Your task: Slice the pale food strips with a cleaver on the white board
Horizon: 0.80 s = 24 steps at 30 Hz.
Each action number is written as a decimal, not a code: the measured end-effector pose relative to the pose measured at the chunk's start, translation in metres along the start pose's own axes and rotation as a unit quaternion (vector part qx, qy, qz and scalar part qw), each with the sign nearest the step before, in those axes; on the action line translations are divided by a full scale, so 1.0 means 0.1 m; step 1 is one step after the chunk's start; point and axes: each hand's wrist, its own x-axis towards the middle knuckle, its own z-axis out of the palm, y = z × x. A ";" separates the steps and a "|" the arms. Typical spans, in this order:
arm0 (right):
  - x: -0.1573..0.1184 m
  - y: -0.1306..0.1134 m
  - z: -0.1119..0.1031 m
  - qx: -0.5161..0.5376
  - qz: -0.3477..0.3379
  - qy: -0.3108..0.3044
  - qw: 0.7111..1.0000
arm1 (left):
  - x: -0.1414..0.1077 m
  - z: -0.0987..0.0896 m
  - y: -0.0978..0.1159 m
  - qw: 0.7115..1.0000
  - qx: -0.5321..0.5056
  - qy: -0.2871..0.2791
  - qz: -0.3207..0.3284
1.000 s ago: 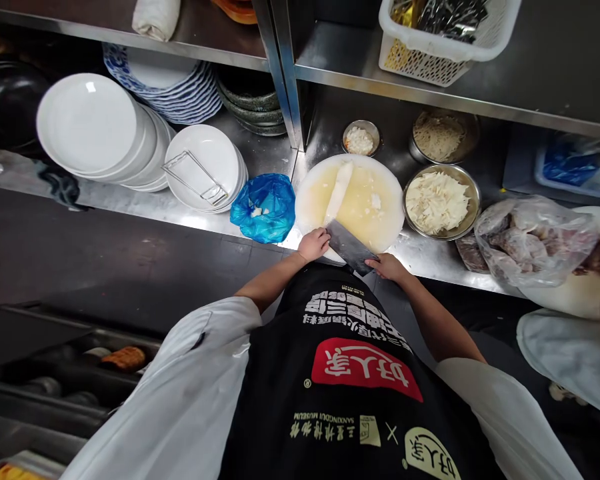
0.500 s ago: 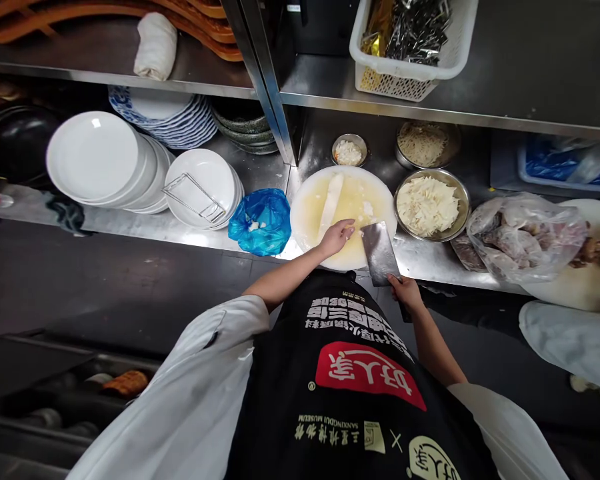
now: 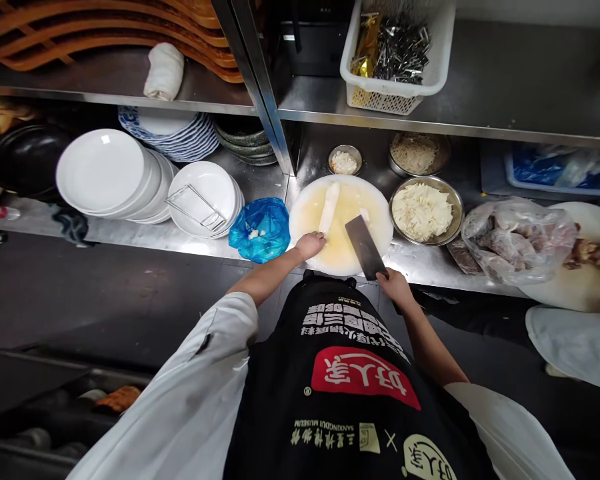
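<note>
A long white piece of food [image 3: 329, 207], its kind unclear, lies on the round cutting board [image 3: 305, 190]. My left hand [image 3: 311, 246] is at the piece's near end, fingers closed and apparently pinching it; the fingertips are partly hidden. My right hand [image 3: 397, 288] grips the handle of a cleaver [image 3: 364, 247], whose broad blade is tilted over the right part of the board. Small white bits [image 3: 365, 215] lie on the board beyond the blade. Just right of the board stands a metal bowl [image 3: 459, 223] of thin pale slices [image 3: 422, 211].
A blue plastic bag [image 3: 259, 230] and stacked white plates [image 3: 203, 193] with a wire rack stand left. Behind are small bowls [image 3: 345, 160]. A bag of meat [image 3: 520, 233] lies right, near another person's sleeve [image 3: 575, 340]. A metal shelf [image 3: 490, 87] overhangs the counter.
My left hand has moved left and nearer to me, from the board's middle to the white piece's near end. The cleaver has shifted left over the board. The view has tilted slightly.
</note>
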 end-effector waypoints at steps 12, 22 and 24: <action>0.30 -0.81 -0.07 -0.077 -0.025 -0.004 0.997 | -0.51 0.31 0.20 0.983 -0.127 0.132 -0.021; 0.87 -1.40 -0.18 -0.132 -0.037 0.082 0.987 | -0.71 0.46 0.28 0.974 -0.155 0.159 -0.052; 0.91 -1.36 -0.21 -0.139 -0.028 0.047 0.989 | -0.71 0.44 0.28 0.973 -0.158 0.156 -0.056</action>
